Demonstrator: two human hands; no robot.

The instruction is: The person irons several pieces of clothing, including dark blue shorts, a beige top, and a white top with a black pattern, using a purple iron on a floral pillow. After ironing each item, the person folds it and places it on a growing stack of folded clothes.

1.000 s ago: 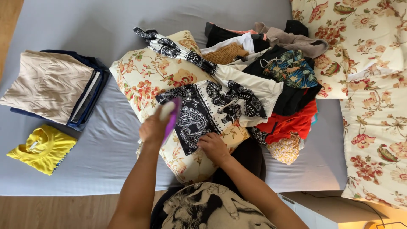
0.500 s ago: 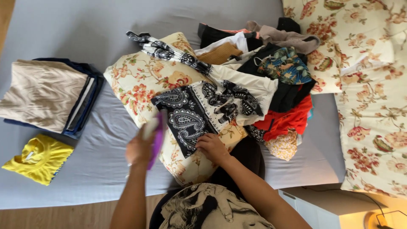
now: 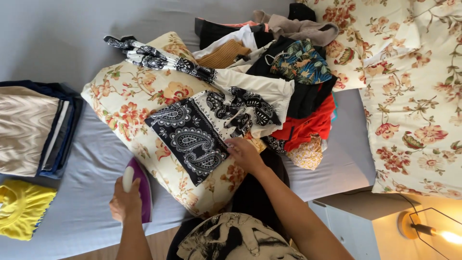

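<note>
left hand (image 3: 126, 204) grips iron (image 3: 137, 190) — soleplate hidden | right hand (image 3: 244, 154) on paisley cloth (image 3: 197, 137)

left arm: bare forearm rising from the lower edge; left hand (image 3: 126, 203): fingers curled in a closed grip, knuckles up
right arm: forearm angled up and leftward; right hand (image 3: 244, 153): palm down, fingers pressed flat

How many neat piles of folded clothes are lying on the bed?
2. A beige-and-navy folded stack sits at the left edge of the grey bed; a folded yellow garment lies just below it. The jumbled heap could hide others.
</note>
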